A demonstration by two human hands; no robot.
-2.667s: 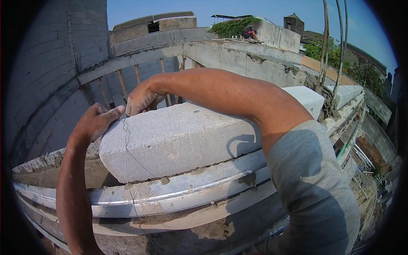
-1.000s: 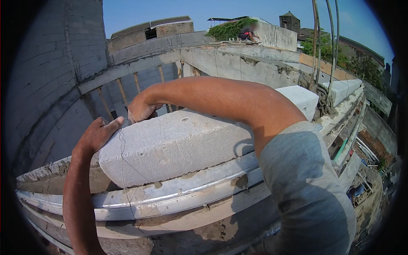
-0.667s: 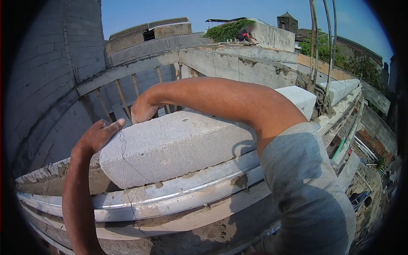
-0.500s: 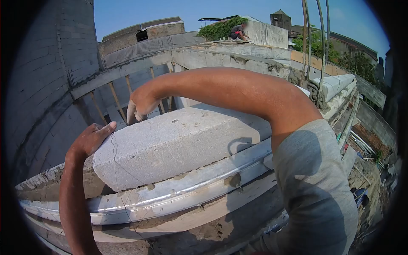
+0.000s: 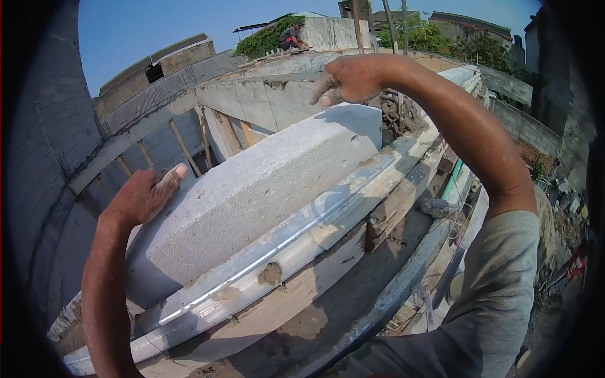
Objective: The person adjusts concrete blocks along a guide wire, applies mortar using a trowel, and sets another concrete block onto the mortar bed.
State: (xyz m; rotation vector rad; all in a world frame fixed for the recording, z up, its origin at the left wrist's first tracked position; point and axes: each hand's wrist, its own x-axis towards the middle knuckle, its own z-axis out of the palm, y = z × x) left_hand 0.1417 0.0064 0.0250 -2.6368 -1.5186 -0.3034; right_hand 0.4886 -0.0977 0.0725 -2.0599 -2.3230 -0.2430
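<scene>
A long whitish lightweight concrete block (image 5: 271,176) lies on its side along a narrow wall top. My left hand (image 5: 144,196) is at the block's near left end, thumb stretched out and its fingers mostly turned out of sight on the far side. Over the far right end is my right hand (image 5: 353,79), palm down, fingers and thumb apart with nothing between them. Its shadow falls on the end of the block. Alongside the block's lower edge runs a silvery metal-edged formwork strip (image 5: 296,236) spotted with mortar.
A wooden board (image 5: 252,337) runs below the strip. Thin wooden props (image 5: 184,146) stand against the grey wall at left. Vertical poles (image 5: 389,25) rise beyond the block. Another person (image 5: 292,36) crouches on the far wall. Rubble (image 5: 567,195) and scrap lie lower right.
My right hand has moved from the block's middle rear to above its far right end. My left hand stays at the near end with its thumb raised. The view has swung right.
</scene>
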